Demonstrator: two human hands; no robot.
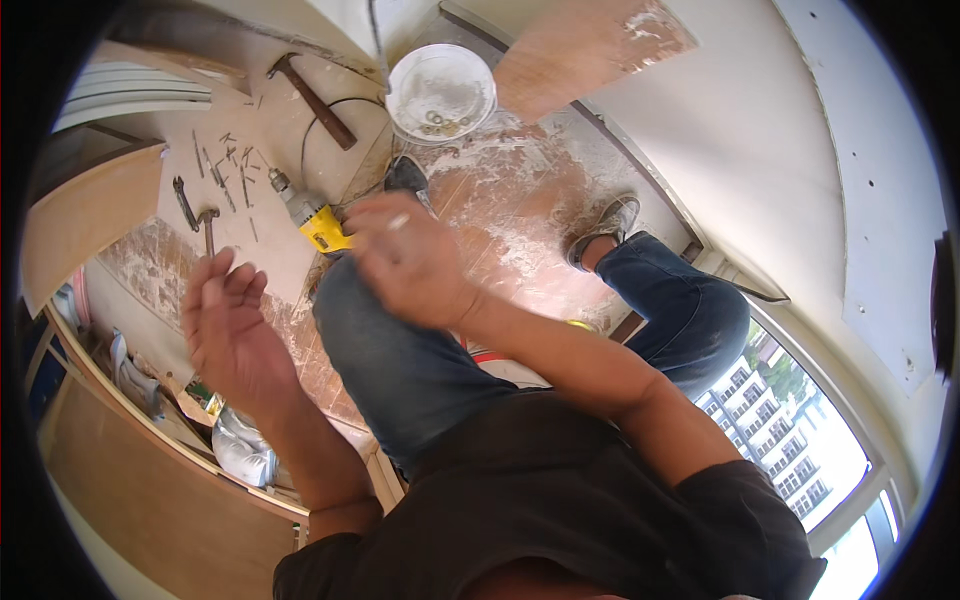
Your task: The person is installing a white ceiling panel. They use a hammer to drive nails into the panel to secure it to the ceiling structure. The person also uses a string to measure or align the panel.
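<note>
My left hand [235, 335] is raised at the left, palm turned inward, fingers loosely bent and apart. Just beyond its fingertips shows a small brown tool with a hooked head [208, 228]; I cannot tell whether they touch. Over my bent knee is my right hand [405, 260], smeared by motion, with a small pale spot at its fingers that I cannot make out. Beside it a grey and yellow power drill [312, 215] lies on its side. A wrench [184, 203] and several drill bits [222, 178] lie farther off on a pale board.
A hammer [315, 103] lies at the far left. A white bucket [441, 92] with small rings on its lid stands beyond my foot. Wooden panels [98, 222] edge the left side; a plastic bag [243, 447] lies low there. A window [790, 430] is at the right.
</note>
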